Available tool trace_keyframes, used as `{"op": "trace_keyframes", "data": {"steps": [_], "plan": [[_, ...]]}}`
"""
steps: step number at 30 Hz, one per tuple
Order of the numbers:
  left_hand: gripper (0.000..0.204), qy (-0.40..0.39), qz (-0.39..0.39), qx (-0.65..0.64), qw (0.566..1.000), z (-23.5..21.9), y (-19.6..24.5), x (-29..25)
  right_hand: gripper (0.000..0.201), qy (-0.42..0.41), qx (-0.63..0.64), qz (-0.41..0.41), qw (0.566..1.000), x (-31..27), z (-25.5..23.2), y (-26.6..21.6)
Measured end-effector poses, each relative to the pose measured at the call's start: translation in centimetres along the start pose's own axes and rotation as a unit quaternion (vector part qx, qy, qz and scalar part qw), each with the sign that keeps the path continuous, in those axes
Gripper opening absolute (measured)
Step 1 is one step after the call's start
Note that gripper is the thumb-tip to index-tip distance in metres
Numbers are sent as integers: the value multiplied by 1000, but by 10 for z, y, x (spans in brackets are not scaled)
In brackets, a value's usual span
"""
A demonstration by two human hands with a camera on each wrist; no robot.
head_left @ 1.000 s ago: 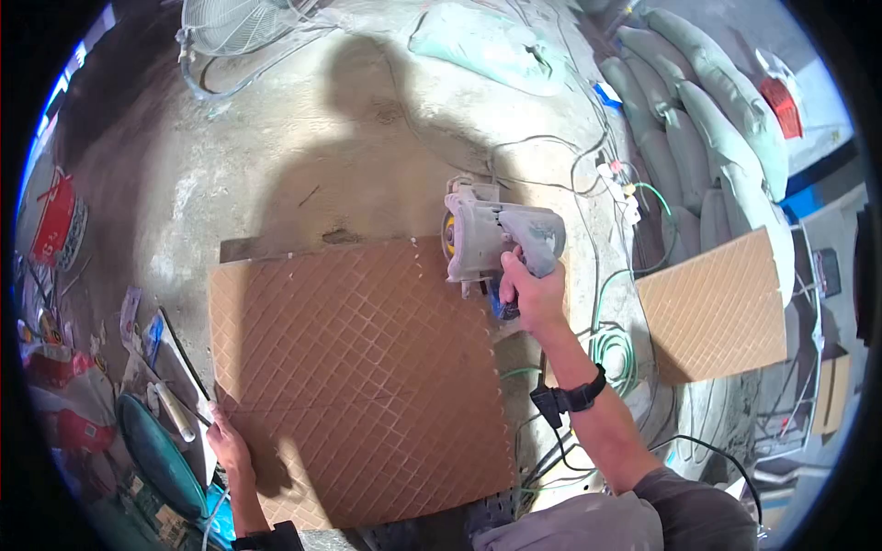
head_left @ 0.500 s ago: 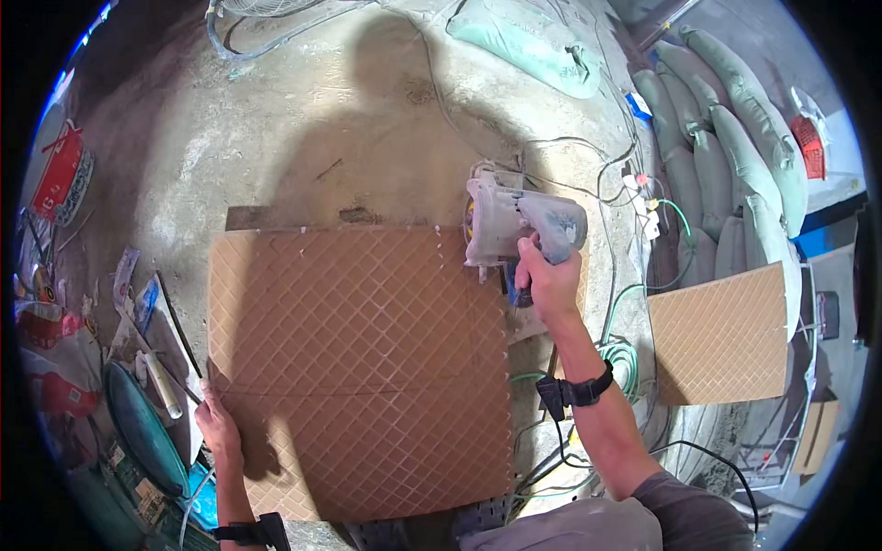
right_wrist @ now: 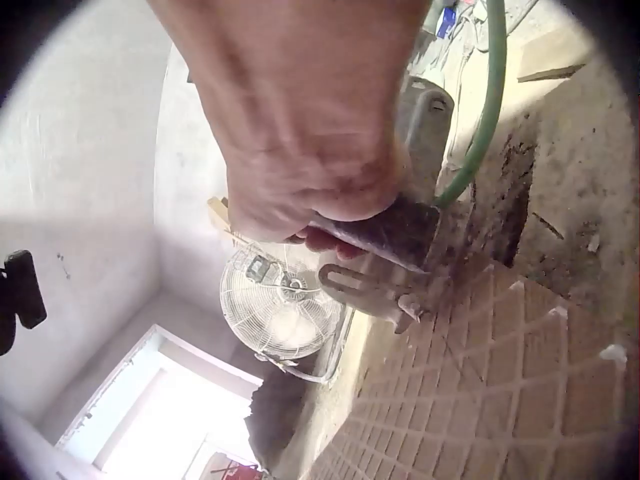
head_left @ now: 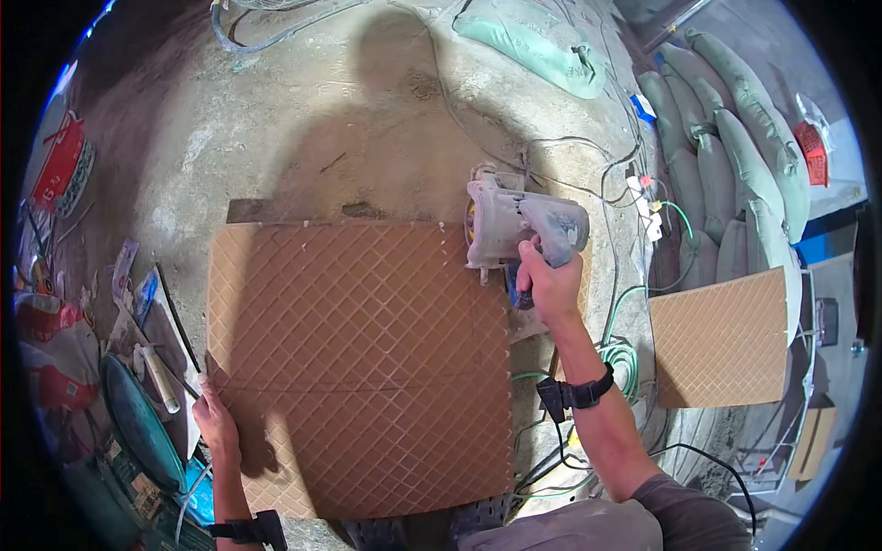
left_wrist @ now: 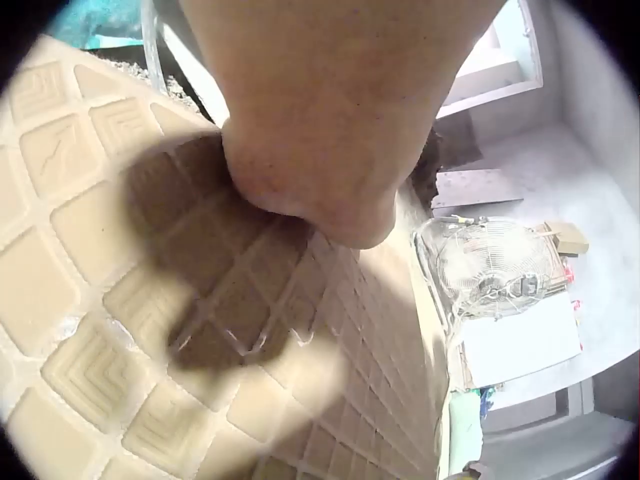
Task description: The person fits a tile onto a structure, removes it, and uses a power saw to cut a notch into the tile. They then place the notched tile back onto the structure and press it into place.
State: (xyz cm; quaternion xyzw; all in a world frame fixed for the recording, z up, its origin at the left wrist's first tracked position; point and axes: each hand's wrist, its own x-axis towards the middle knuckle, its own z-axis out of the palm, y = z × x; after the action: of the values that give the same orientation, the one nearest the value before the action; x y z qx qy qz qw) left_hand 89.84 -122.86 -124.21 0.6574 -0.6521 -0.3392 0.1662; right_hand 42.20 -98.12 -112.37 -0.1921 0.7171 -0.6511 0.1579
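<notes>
A large brown tile (head_left: 367, 367), ridged in a diamond pattern, lies in front of the person. A dusty circular saw (head_left: 519, 220) sits at its far right corner, with a bit of yellow showing at its left end. The right hand (head_left: 551, 280) grips the saw's handle, fingers wrapped round it; the right wrist view shows the hand (right_wrist: 310, 170) from behind, close above the tile. At the tile's left edge the left hand (head_left: 217, 422) holds on. Its fingertips are hidden behind the hand in the left wrist view, where the tile (left_wrist: 90, 350) fills the lower left.
A smaller tile piece (head_left: 721, 340) lies to the right, near stacked sacks (head_left: 735, 174). Cables and a coiled green hose (head_left: 620, 367) run along the right side. At left are a teal basin (head_left: 138, 418) and assorted tools. A fan (left_wrist: 495, 265) stands farther off.
The head view has shifted, so the scene sits slightly lower and to the right at the top. Both hands keep their hold; the saw stays at the tile's far right corner.
</notes>
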Motion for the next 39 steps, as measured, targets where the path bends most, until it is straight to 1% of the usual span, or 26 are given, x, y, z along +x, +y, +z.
{"op": "trace_keyframes", "data": {"steps": [2,6,8,9,11,12,14,15,19,21,22,29,35,38,39], "plan": [[81,19,7,-3,1000,2,4,-2,11,2,6,-1,1000,0,0,0],[81,23,5,4,1000,4,7,-4,10,-1,-2,4,1000,0,0,0],[82,66,42,-50,996,11,4,-4,10,1,-3,9,1000,0,-1,1],[82,67,41,-50,996,9,4,-4,10,-3,-5,7,1000,0,-1,2],[80,23,12,-10,1000,3,6,-4,11,-7,-7,7,1000,0,-2,2],[80,23,11,-10,1000,2,6,-4,11,0,1,11,1000,0,-1,2],[78,26,24,40,999,0,5,-4,11,3,9,16,1000,0,0,2],[78,31,33,32,998,2,2,-3,11,1,3,10,1000,0,0,1],[79,39,23,37,998,3,5,-7,11,-1,-14,9,1000,0,1,-2],[79,51,45,65,996,2,4,-8,11,-1,-17,7,1000,1,0,0],[79,52,42,64,996,2,6,-9,10,1,-20,4,1000,2,0,0],[76,43,50,74,995,1,18,-13,9,-4,-30,12,999,5,2,-2],[74,36,48,72,996,-1,19,-14,8,-12,-26,1,1000,7,5,-4],[73,32,37,69,996,-1,21,-14,8,-9,-22,11,1000,10,4,-2],[73,39,49,69,996,0,18,-13,8,-5,-27,17,999,10,4,-2]]}}
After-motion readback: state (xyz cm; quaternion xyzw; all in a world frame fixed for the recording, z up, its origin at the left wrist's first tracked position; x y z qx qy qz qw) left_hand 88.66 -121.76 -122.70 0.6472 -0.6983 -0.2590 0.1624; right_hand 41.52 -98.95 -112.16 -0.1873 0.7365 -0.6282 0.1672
